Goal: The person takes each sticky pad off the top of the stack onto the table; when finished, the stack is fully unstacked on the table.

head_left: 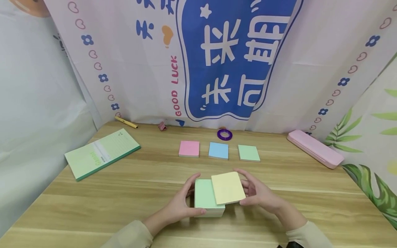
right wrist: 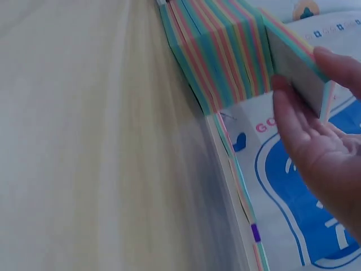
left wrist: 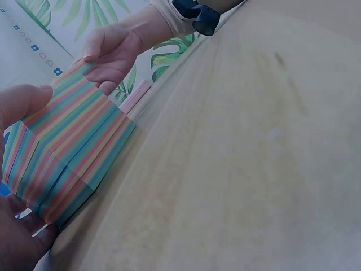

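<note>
A thick stack of sticky note pads [head_left: 204,194] with a green top stands on the table in front of me. My left hand [head_left: 176,208] grips it from the left, thumb at the near side and fingers round the far side. A yellow-topped sticky note pad [head_left: 227,187] sits tilted at the stack's upper right, overhanging its right side. My right hand [head_left: 260,194] holds that pad by its right edge between thumb and fingers. Striped pink, yellow and teal sides of the stack [left wrist: 73,152] show in the left wrist view. The pad's grey underside [right wrist: 290,65] appears in the right wrist view.
Behind the stack lie a pink pad [head_left: 189,148], a blue pad [head_left: 218,150] and a green pad [head_left: 249,152]. Farther back are a purple tape roll [head_left: 219,134], a pink binder clip [head_left: 162,126] and a yellow pen [head_left: 126,122]. A green notebook [head_left: 93,155] lies left, a pink case [head_left: 314,148] right.
</note>
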The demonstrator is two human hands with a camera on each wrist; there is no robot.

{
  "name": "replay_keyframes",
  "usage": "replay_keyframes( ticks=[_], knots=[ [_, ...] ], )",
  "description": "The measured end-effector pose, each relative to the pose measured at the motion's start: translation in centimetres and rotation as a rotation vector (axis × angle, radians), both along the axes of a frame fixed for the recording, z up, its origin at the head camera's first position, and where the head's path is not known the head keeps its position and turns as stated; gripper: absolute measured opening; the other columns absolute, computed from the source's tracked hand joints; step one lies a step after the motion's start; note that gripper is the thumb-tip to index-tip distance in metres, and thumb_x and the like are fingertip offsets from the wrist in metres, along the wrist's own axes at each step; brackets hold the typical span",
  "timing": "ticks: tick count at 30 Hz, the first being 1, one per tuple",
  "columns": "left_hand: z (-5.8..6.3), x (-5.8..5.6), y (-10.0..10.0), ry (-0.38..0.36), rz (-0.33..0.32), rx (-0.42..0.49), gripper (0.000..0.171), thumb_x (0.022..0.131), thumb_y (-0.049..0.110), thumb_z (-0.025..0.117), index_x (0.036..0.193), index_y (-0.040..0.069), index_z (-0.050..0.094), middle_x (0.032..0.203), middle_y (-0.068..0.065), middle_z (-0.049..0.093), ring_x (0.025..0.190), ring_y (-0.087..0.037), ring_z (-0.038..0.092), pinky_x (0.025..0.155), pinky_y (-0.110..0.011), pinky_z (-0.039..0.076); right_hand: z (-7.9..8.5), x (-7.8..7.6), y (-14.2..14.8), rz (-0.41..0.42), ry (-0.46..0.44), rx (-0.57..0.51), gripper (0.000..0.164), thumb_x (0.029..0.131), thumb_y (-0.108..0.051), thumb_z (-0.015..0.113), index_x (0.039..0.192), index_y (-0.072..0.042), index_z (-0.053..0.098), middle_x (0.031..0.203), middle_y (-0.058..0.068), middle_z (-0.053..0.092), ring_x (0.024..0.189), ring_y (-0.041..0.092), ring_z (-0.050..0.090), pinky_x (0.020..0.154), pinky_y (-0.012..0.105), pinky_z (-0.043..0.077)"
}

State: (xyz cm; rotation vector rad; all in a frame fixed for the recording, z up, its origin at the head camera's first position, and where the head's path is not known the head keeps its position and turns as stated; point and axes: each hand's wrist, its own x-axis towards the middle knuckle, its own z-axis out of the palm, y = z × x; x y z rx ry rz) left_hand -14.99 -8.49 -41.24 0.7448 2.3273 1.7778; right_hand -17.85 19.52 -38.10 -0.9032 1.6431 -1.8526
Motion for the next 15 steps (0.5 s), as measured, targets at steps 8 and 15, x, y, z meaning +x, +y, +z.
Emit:
replay_keyframes(
  ticks=[8, 15],
  knots=[
    [0.0, 0.1, 0.0, -0.008, 0.009, -0.013, 0.092, 0.064, 0.031, 0.075, 0.135, 0.032, 0.017, 0.122, -0.006, 0.038, 0.112, -0.021, 0.036, 0.095, -0.042, 0.026, 0.7, -1.5, 3.3, 0.007, -0.069, -0.164, 0.089, 0.071, 0.022, 0.046, 0.138, -0.011, -0.001, 0.123, 0.021, 0.039, 0.101, 0.033, 0.048, 0.084, 0.039, 0.04],
    [0.1, 0.1, 0.0, -0.004, 0.002, 0.0, 0.091, 0.065, 0.029, 0.075, 0.135, 0.029, 0.018, 0.121, -0.007, 0.039, 0.111, -0.021, 0.037, 0.095, -0.043, 0.026, 2.5, -4.6, 9.4, -0.066, -0.099, -0.269, 0.083, 0.074, 0.027, 0.031, 0.139, -0.021, 0.01, 0.121, 0.014, 0.043, 0.103, 0.026, 0.048, 0.087, 0.034, 0.038]
  ],
)
